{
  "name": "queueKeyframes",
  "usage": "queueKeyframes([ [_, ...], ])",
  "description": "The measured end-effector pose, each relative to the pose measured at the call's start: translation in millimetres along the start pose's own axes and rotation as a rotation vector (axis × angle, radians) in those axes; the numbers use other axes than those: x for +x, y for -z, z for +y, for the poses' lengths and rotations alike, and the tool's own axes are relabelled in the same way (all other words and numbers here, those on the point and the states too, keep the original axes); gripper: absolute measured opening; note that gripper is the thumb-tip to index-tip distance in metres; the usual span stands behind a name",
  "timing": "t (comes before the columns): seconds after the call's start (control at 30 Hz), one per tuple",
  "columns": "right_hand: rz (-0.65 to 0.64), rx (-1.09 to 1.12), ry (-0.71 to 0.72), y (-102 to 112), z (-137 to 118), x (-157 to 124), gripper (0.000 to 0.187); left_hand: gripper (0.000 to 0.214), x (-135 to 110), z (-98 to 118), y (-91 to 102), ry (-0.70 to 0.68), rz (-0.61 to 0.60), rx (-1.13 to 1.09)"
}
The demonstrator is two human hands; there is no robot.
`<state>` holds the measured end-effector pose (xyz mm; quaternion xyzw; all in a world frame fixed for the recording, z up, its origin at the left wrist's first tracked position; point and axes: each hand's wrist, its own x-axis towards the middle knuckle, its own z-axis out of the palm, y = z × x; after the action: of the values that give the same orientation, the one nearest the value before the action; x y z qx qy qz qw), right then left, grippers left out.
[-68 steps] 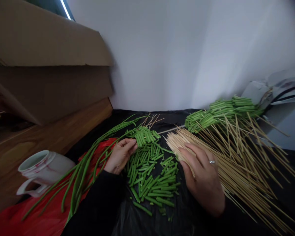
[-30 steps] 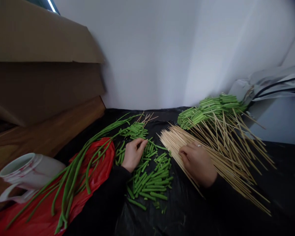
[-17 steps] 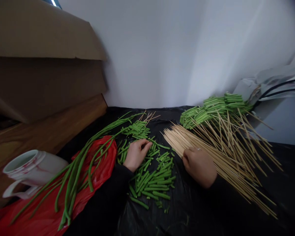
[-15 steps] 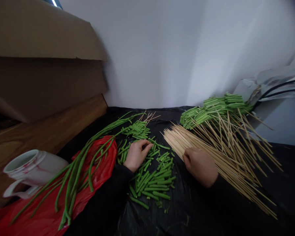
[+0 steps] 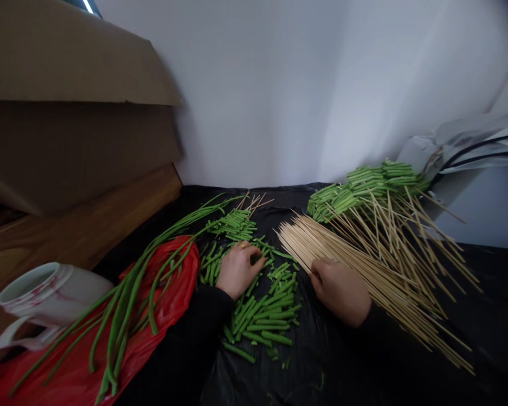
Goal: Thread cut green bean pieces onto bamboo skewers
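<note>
My left hand [image 5: 240, 269] is over the heap of cut green bean pieces [image 5: 271, 313], with a gap between its thumb and curved forefinger. Nothing shows in that gap. My right hand [image 5: 341, 290] is closed, its knuckles up, at the near edge of a bundle of bamboo skewers [image 5: 322, 242]. The fingertips are hidden, so what they hold cannot be made out. Behind my left hand lie bean pieces in rows [image 5: 232, 224] with a few skewers sticking out. More beans threaded on skewers [image 5: 364, 189] are stacked at the back right.
Long uncut beans [image 5: 125, 299] lie across a red plastic bag [image 5: 175, 304] on the left. A white jug [image 5: 55, 299] stands beside it. A cardboard box [image 5: 80, 129] rises at the back left. Black plastic sheeting [image 5: 317, 366] covers the surface, and a pale wall [image 5: 254, 96] closes the back.
My left thumb and forefinger, pinched before, have come apart. My right hand has shifted slightly left along the skewer bundle. The whole view has moved a little.
</note>
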<state>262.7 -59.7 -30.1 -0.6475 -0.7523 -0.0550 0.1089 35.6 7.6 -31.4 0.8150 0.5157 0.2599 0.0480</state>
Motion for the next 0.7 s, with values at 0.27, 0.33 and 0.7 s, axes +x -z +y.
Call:
queueKeyframes([
  [0.27, 0.064, 0.016, -0.061, 3.5, 6.0, 1.4, 0.016, 0.011, -0.6, -1.4, 5.7, 0.04, -0.012, -0.116],
  [0.33, 0.112, 0.068, -0.062, 5.0, 9.0, 2.4, 0.016, 0.01, 1.2, -3.1, 8.7, 0.055, -0.013, -0.171],
  [0.7, 0.325, 0.705, 0.021, 9.6, 3.4, 1.5, 0.015, 0.033, 8.4, -21.4, 55.8, 0.222, -0.415, -0.627],
])
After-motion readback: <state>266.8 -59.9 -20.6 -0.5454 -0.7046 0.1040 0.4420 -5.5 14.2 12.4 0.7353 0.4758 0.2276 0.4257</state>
